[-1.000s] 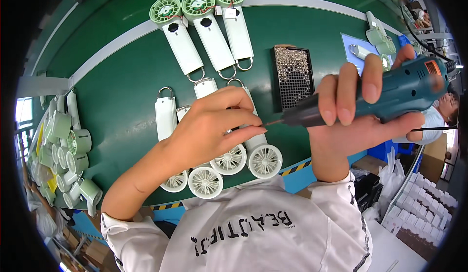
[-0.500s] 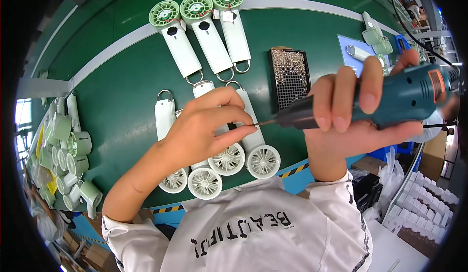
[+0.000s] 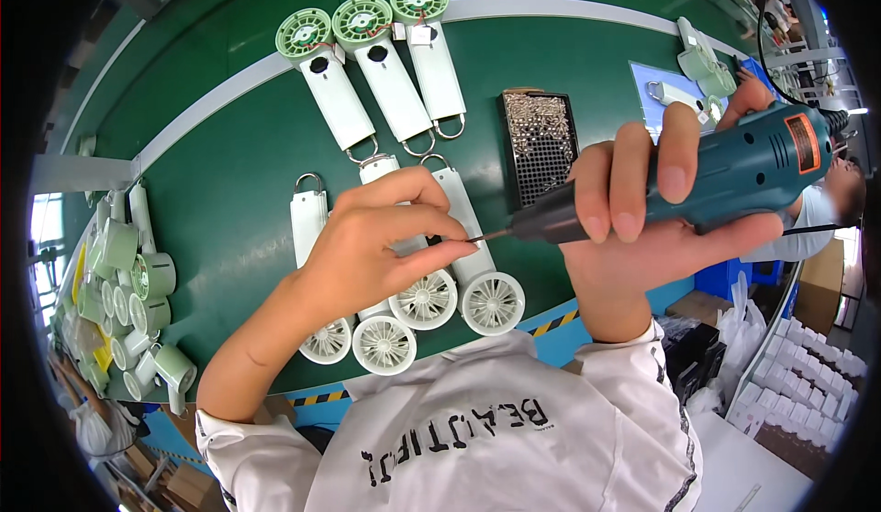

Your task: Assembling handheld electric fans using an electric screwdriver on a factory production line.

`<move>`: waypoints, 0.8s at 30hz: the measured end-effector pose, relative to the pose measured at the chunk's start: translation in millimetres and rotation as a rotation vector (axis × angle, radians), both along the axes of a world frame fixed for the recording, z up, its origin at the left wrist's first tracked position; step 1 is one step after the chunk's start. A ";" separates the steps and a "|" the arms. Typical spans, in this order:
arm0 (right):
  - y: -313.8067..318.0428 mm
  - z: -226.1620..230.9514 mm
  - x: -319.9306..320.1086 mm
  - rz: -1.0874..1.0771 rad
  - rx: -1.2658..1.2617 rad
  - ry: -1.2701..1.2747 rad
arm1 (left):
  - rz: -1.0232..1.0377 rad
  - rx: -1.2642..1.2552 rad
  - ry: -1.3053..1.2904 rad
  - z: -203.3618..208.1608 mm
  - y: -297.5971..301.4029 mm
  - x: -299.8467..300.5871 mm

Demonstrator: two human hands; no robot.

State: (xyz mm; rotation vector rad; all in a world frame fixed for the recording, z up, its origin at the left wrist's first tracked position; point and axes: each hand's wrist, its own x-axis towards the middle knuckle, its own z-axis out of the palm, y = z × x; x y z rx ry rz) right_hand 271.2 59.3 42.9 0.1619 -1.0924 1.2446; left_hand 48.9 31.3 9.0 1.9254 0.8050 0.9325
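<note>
Two bare hands meet above a green bench. The right hand (image 3: 661,228) is wrapped tight around a teal driver (image 3: 725,177), held nearly level with its dark nose pointing left and its thin bit (image 3: 488,235) reaching to the left fingertips. The left hand (image 3: 376,246) is mostly closed, thumb and fingers pinched together at the bit's tip — whatever small part sits between them is too small to make out.

Directly beneath the hands lie four white fans (image 3: 431,283) side by side, round grilles toward the person and metal loops pointing away; the left hand hides much of the two in the middle. Farther back three more fans (image 3: 395,72) lie in a fanned row with their backs off, showing green round heads.

Just right of those, and behind the bit, a black tray (image 3: 541,140) sits flat on the bench; its far half is filled with small silvery screws, the near half shows bare grid.

At the left edge a heap of pale green fan shells (image 3: 128,292) is piled loosely. On the far right a blue mat (image 3: 647,85) holds a few more green parts.
</note>
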 end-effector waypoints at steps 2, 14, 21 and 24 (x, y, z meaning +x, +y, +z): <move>-1.2 -0.4 -0.7 0.009 0.007 0.000 | 0.007 -0.019 0.022 0.7 0.1 -0.6; 7.7 -1.8 -4.2 0.014 -0.023 0.017 | -0.044 -0.061 -0.036 -6.1 12.3 -1.9; 8.0 -4.9 -47.0 -0.622 -0.148 -0.529 | 0.066 0.054 0.220 -22.9 37.9 3.8; 18.8 -22.3 -50.3 -0.531 -0.068 -0.444 | 0.053 0.058 0.339 -26.5 35.1 1.7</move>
